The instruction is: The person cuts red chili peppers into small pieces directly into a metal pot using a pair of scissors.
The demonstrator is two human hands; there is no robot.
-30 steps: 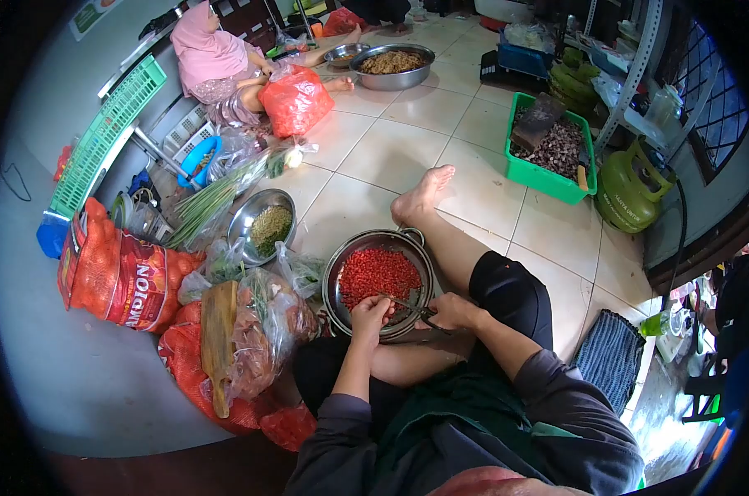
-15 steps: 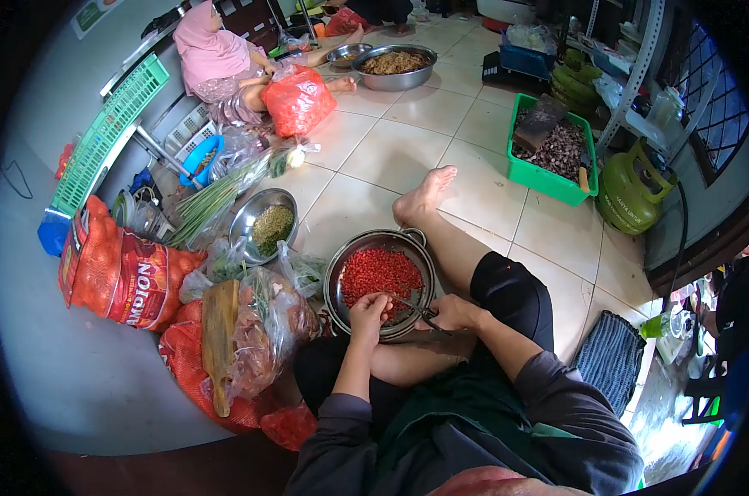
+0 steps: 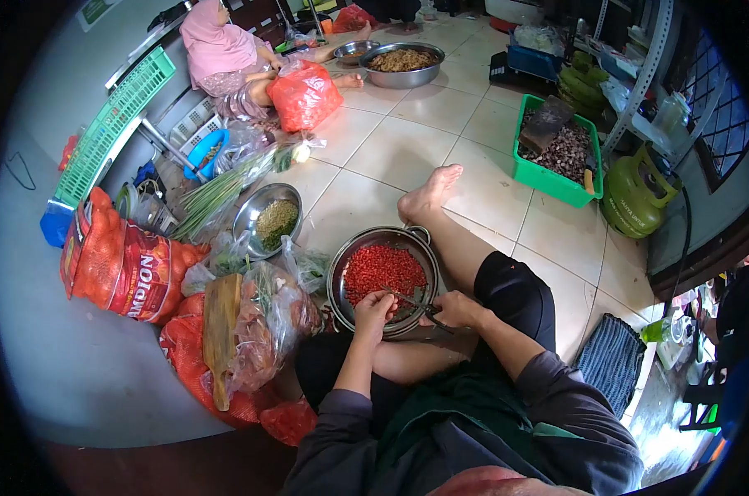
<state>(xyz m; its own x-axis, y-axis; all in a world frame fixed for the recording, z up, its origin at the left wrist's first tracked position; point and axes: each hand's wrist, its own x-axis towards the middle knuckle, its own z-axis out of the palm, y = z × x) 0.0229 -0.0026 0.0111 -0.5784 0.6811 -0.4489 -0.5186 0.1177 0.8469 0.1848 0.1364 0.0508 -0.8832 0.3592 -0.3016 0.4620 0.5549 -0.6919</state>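
Observation:
Between my legs is a metal pot (image 3: 335, 299) with side handles, holding many small cut red pieces (image 3: 382, 271) that look like chillies. Over its near edge my left hand (image 3: 375, 311) is closed in a pinch; what lies between its fingertips is too small to make out. My right hand (image 3: 459, 312) grips the dark handles of a pair of scissors (image 3: 430, 310). The blades point left above the pot, close to the left fingertips.
Left of me are a wooden cutting board (image 3: 223, 331), a red net sack (image 3: 134, 269), a bowl of chopped greens (image 3: 246, 217) and spring onions (image 3: 213, 197). A green crate (image 3: 548, 192) and gas cylinder (image 3: 635, 194) stand right. A person (image 3: 221, 50) sits far left.
The whole view has shifted slightly as the head camera moved. Both hands stay over the pot's near edge; the scissors' handles look a little further apart.

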